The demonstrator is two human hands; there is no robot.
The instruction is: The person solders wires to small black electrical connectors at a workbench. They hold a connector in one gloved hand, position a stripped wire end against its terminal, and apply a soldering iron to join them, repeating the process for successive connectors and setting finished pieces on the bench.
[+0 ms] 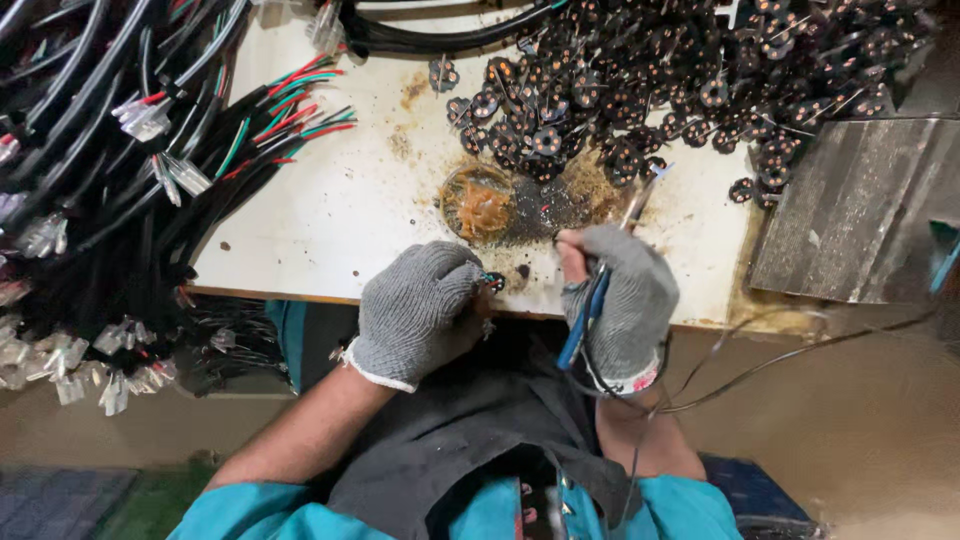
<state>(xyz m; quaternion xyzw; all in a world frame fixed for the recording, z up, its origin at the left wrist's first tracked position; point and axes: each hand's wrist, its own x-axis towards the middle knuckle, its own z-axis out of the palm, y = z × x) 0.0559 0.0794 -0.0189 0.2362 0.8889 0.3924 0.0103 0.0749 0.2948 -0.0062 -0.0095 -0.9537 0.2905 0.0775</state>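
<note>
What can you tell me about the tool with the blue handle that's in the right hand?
The soldering iron is a slim pen-like tool with a blue handle, plastic by the look of it, and a thin metal shaft. The right hand, in a grey knit fingerless glove, grips it mid-length like a pencil. It lies slanted, handle toward the person, tip pointing up and away over the stained white table, near the pile of small round black parts. A dark cord trails from its handle end.
</note>
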